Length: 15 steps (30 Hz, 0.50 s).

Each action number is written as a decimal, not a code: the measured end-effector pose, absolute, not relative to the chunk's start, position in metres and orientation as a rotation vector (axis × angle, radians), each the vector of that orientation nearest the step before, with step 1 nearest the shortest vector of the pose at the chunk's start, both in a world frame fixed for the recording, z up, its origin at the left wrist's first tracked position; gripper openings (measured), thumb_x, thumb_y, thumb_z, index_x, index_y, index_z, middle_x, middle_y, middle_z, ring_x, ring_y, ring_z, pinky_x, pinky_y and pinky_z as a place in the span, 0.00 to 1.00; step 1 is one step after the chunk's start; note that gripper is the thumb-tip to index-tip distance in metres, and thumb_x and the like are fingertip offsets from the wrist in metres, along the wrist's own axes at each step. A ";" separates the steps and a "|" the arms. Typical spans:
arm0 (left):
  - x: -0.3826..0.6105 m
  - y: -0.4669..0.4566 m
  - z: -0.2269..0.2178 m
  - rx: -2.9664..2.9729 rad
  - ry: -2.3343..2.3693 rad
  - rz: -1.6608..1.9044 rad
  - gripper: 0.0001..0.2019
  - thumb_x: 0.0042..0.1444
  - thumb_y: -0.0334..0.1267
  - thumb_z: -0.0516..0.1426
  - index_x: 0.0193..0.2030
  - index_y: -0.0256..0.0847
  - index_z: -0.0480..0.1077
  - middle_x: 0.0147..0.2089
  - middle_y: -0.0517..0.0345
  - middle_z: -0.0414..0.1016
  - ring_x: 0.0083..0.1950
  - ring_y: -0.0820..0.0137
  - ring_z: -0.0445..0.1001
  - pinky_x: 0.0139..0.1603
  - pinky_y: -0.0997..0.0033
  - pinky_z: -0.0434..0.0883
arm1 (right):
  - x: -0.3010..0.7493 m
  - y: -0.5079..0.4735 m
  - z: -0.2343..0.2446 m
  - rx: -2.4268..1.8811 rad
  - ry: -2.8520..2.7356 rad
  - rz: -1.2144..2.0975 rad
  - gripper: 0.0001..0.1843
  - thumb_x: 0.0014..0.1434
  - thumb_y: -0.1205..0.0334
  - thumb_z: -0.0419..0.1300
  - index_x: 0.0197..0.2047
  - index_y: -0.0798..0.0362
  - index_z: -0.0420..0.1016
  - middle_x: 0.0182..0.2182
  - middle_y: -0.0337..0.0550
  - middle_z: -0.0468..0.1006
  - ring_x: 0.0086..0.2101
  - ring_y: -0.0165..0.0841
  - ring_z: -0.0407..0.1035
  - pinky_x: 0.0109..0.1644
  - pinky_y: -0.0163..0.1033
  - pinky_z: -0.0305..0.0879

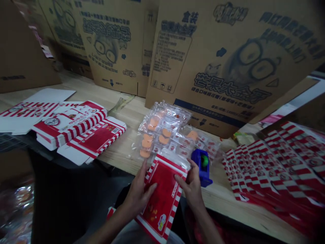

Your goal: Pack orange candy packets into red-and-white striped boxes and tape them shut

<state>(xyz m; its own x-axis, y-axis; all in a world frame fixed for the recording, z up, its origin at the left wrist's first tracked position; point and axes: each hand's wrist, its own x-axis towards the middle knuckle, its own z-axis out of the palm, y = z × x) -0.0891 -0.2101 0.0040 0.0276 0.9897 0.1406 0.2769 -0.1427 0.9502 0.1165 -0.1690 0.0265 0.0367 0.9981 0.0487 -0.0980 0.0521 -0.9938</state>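
Note:
A red box with red-and-white striped edges point(162, 193) is held tilted between my two hands, over the front edge of the table. My left hand point(141, 191) grips its left side, thumb lying across the red face. On the upper right edge, my right hand point(189, 181) closes with its thumb on the face. Clear plastic shows at the box's top end, where I cannot tell what is inside. Just beyond lie clear packets with orange pieces point(165, 132). A blue tape dispenser point(203, 166) with a green core stands right of my right hand.
Flattened striped cartons point(68, 125) are stacked at the left of the wooden table point(129, 130). Striped boxes point(274, 166) stand in rows at the right. Large brown cardboard boxes point(203, 64) line the back. Wrapped packets point(24, 196) show at lower left.

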 end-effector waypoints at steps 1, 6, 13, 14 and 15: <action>-0.092 -0.209 0.002 1.443 1.242 1.134 0.40 0.60 0.38 0.55 0.73 0.46 0.36 0.62 0.44 0.66 0.57 0.58 0.71 0.57 0.54 0.69 | 0.119 -0.173 0.023 -1.114 -1.101 1.193 0.48 0.51 0.57 0.70 0.67 0.46 0.45 0.54 0.51 0.71 0.49 0.42 0.72 0.53 0.48 0.71; -0.090 -0.204 -0.002 1.286 0.922 1.086 0.39 0.62 0.40 0.54 0.73 0.47 0.35 0.70 0.45 0.57 0.66 0.57 0.64 0.65 0.55 0.63 | 0.124 -0.193 0.006 -1.137 -1.017 1.167 0.50 0.52 0.58 0.69 0.69 0.44 0.43 0.63 0.53 0.63 0.49 0.41 0.73 0.51 0.46 0.73; -0.095 -0.205 -0.001 1.203 0.822 1.022 0.36 0.62 0.40 0.56 0.73 0.49 0.41 0.73 0.49 0.49 0.69 0.56 0.58 0.68 0.57 0.58 | 0.124 -0.210 -0.004 -1.184 -1.029 1.184 0.41 0.55 0.57 0.66 0.68 0.47 0.55 0.65 0.46 0.61 0.56 0.41 0.67 0.57 0.45 0.68; -0.097 -0.205 -0.001 1.187 0.797 1.005 0.36 0.62 0.40 0.56 0.72 0.49 0.42 0.73 0.49 0.50 0.69 0.56 0.58 0.68 0.57 0.58 | 0.124 -0.212 -0.006 -1.177 -1.024 1.208 0.41 0.55 0.57 0.66 0.68 0.46 0.55 0.64 0.46 0.63 0.56 0.41 0.67 0.57 0.45 0.68; -0.098 -0.206 -0.002 1.166 0.767 0.983 0.37 0.61 0.40 0.57 0.72 0.49 0.43 0.72 0.48 0.52 0.68 0.56 0.59 0.67 0.57 0.59 | 0.124 -0.213 -0.008 -1.168 -1.018 1.236 0.39 0.56 0.57 0.66 0.67 0.46 0.56 0.62 0.46 0.66 0.55 0.41 0.68 0.57 0.45 0.68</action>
<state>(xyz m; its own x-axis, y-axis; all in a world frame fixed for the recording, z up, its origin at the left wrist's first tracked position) -0.0985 -0.2060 -0.0023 0.3942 0.9190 0.0019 -0.2221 0.0932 0.9706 0.1236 -0.2135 -0.0077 0.0869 0.9953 -0.0437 -0.1480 -0.0305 -0.9885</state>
